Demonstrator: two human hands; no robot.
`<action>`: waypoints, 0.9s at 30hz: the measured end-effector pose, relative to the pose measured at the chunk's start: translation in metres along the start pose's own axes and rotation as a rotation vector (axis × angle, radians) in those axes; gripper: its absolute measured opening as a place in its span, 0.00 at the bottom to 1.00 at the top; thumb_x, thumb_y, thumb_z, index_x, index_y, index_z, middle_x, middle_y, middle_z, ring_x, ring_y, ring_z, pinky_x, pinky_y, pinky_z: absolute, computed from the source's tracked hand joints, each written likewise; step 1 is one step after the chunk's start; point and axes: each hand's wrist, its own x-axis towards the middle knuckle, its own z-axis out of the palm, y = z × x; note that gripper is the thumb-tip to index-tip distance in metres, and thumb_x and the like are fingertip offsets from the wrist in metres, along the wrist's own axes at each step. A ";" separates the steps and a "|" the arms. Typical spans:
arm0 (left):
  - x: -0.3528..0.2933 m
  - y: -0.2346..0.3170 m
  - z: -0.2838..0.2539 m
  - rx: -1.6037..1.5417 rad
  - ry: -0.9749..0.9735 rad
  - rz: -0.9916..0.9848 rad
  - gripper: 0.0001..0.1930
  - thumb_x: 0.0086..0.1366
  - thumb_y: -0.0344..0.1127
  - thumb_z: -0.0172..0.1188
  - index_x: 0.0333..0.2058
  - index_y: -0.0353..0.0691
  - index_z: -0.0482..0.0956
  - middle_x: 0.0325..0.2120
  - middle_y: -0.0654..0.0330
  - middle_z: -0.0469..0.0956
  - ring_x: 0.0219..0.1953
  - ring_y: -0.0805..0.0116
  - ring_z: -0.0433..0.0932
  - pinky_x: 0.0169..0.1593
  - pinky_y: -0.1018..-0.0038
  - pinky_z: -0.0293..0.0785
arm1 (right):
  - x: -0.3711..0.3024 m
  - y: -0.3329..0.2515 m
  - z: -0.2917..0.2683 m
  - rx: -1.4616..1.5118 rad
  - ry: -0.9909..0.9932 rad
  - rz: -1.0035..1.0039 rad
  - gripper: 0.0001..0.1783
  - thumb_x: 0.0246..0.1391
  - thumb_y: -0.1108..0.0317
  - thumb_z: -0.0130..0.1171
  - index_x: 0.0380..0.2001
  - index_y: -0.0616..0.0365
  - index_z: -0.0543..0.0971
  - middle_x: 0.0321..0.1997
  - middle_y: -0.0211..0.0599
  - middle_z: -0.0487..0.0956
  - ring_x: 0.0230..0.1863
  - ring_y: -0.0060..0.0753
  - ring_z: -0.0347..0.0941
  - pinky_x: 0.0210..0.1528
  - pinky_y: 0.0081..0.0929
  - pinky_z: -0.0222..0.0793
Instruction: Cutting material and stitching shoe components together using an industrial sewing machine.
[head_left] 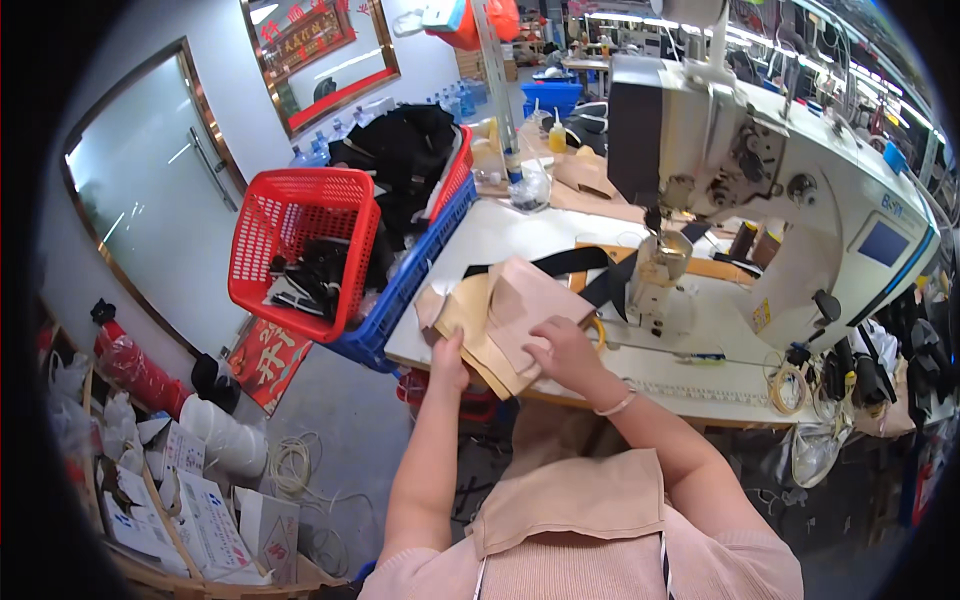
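Observation:
A stack of beige and tan flat panels, leather-like or cloth, lies tilted over the front left of the sewing table. My left hand grips its lower left edge, thumb on top and the other fingers mostly hidden. Bent over the lower right edge, my right hand holds the pinkish top panel with its fingertips on the surface. A black strap runs behind the panels toward the needle area of a white sewing machine. Beside my right hand a yellow-orange ring, perhaps a scissors handle, shows partly.
A red basket and a blue crate with black pieces stand left of the table. A measuring tape strip runs along the front edge. A yellow bottle stands at the back. Cardboard boxes lie on the floor at left.

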 end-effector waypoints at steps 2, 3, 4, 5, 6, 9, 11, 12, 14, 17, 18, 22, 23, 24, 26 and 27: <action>0.001 0.003 0.000 0.009 -0.039 0.002 0.19 0.63 0.31 0.52 0.51 0.30 0.65 0.47 0.53 0.72 0.47 0.59 0.73 0.52 0.66 0.68 | 0.025 0.008 0.032 -0.146 -0.036 -0.013 0.21 0.39 0.58 0.65 0.33 0.62 0.76 0.38 0.44 0.74 0.43 0.46 0.70 0.44 0.39 0.65; 0.004 0.006 -0.001 0.037 -0.064 0.003 0.19 0.63 0.31 0.52 0.52 0.30 0.65 0.47 0.53 0.72 0.48 0.60 0.73 0.52 0.66 0.67 | 0.034 0.012 0.045 -0.226 -0.054 -0.015 0.25 0.37 0.56 0.67 0.36 0.63 0.76 0.41 0.45 0.74 0.46 0.47 0.69 0.47 0.40 0.65; 0.007 0.010 -0.002 0.066 -0.083 0.003 0.19 0.63 0.31 0.51 0.52 0.31 0.65 0.48 0.53 0.72 0.48 0.60 0.72 0.53 0.66 0.67 | 0.037 0.017 0.053 -0.307 -0.120 0.041 0.33 0.33 0.49 0.67 0.38 0.63 0.74 0.44 0.45 0.73 0.48 0.47 0.67 0.49 0.42 0.62; 0.010 0.015 -0.003 0.114 -0.122 0.033 0.19 0.63 0.31 0.51 0.52 0.31 0.64 0.49 0.53 0.71 0.49 0.60 0.72 0.54 0.66 0.67 | 0.038 0.020 0.059 -0.326 -0.191 0.084 0.33 0.33 0.47 0.67 0.38 0.62 0.74 0.44 0.44 0.73 0.49 0.47 0.67 0.49 0.41 0.62; 0.014 0.019 -0.005 0.162 -0.158 0.064 0.19 0.64 0.31 0.50 0.53 0.32 0.64 0.50 0.53 0.70 0.50 0.60 0.71 0.54 0.66 0.66 | 0.038 0.023 0.062 -0.346 -0.251 0.109 0.33 0.34 0.46 0.66 0.38 0.61 0.75 0.44 0.44 0.73 0.49 0.46 0.67 0.49 0.41 0.61; 0.026 0.031 -0.012 -0.103 -0.234 -0.037 0.20 0.65 0.31 0.48 0.54 0.33 0.63 0.52 0.53 0.68 0.53 0.59 0.69 0.56 0.66 0.65 | 0.040 0.024 0.069 -0.396 -0.307 0.158 0.32 0.36 0.43 0.65 0.37 0.61 0.75 0.44 0.43 0.73 0.50 0.43 0.66 0.48 0.45 0.59; 0.041 0.036 -0.014 -0.300 -0.131 -0.145 0.20 0.65 0.32 0.46 0.56 0.34 0.61 0.53 0.54 0.67 0.54 0.58 0.68 0.56 0.65 0.65 | 0.049 0.020 0.074 -0.385 -0.337 0.237 0.32 0.37 0.43 0.64 0.36 0.60 0.75 0.44 0.42 0.73 0.50 0.43 0.66 0.48 0.47 0.58; 0.049 0.037 -0.014 -0.341 -0.010 -0.193 0.21 0.66 0.32 0.46 0.56 0.34 0.60 0.54 0.54 0.66 0.55 0.57 0.68 0.57 0.65 0.64 | 0.056 0.019 0.077 -0.362 -0.369 0.308 0.32 0.37 0.43 0.64 0.37 0.59 0.75 0.44 0.42 0.73 0.49 0.43 0.67 0.48 0.47 0.58; 0.063 0.036 -0.014 -0.266 0.066 -0.057 0.19 0.67 0.34 0.46 0.55 0.35 0.64 0.50 0.56 0.70 0.52 0.62 0.70 0.54 0.68 0.66 | 0.067 0.016 0.085 -0.367 -0.404 0.377 0.31 0.38 0.43 0.62 0.37 0.59 0.76 0.43 0.42 0.73 0.49 0.45 0.66 0.48 0.48 0.57; 0.081 0.033 -0.019 0.369 0.089 0.255 0.15 0.67 0.35 0.48 0.48 0.34 0.72 0.44 0.59 0.75 0.46 0.69 0.72 0.50 0.74 0.67 | 0.071 0.015 0.096 -0.467 -0.358 0.305 0.28 0.41 0.45 0.61 0.35 0.59 0.77 0.40 0.42 0.74 0.49 0.45 0.65 0.45 0.53 0.57; 0.084 0.032 -0.020 0.453 0.122 0.335 0.13 0.66 0.34 0.50 0.44 0.32 0.76 0.39 0.61 0.77 0.43 0.74 0.72 0.46 0.78 0.66 | 0.069 0.015 0.100 -0.509 -0.309 0.231 0.27 0.41 0.46 0.61 0.35 0.59 0.77 0.39 0.42 0.74 0.48 0.45 0.66 0.44 0.55 0.57; 0.085 0.040 -0.025 0.145 0.049 0.209 0.17 0.63 0.32 0.54 0.47 0.28 0.71 0.39 0.57 0.76 0.43 0.72 0.72 0.48 0.76 0.67 | 0.065 0.015 0.107 -0.575 -0.248 0.163 0.24 0.41 0.49 0.62 0.34 0.59 0.78 0.37 0.41 0.74 0.44 0.43 0.67 0.41 0.60 0.57; 0.082 0.044 -0.024 0.314 0.081 0.371 0.19 0.61 0.32 0.55 0.49 0.28 0.69 0.40 0.55 0.76 0.44 0.70 0.73 0.48 0.76 0.67 | 0.067 0.016 0.106 -0.549 -0.281 0.170 0.23 0.41 0.50 0.62 0.33 0.59 0.78 0.37 0.40 0.74 0.44 0.43 0.67 0.42 0.60 0.58; 0.077 0.048 -0.022 0.483 0.109 0.531 0.21 0.60 0.31 0.57 0.50 0.28 0.68 0.40 0.54 0.75 0.44 0.69 0.73 0.49 0.75 0.67 | 0.070 0.016 0.105 -0.563 -0.319 0.200 0.22 0.42 0.50 0.62 0.33 0.58 0.79 0.38 0.40 0.74 0.45 0.43 0.67 0.42 0.59 0.59; 0.065 0.052 -0.014 0.892 0.249 0.898 0.26 0.57 0.31 0.59 0.53 0.28 0.64 0.42 0.51 0.75 0.44 0.64 0.74 0.48 0.73 0.68 | 0.076 0.019 0.100 -0.554 -0.384 0.251 0.22 0.42 0.50 0.62 0.32 0.58 0.79 0.39 0.40 0.74 0.45 0.42 0.67 0.43 0.57 0.60; 0.056 0.050 -0.010 1.127 0.372 1.109 0.28 0.56 0.31 0.60 0.54 0.29 0.63 0.42 0.50 0.74 0.44 0.61 0.74 0.48 0.72 0.69 | 0.079 0.021 0.096 -0.532 -0.411 0.263 0.21 0.42 0.50 0.62 0.32 0.58 0.79 0.39 0.39 0.74 0.45 0.42 0.67 0.43 0.55 0.61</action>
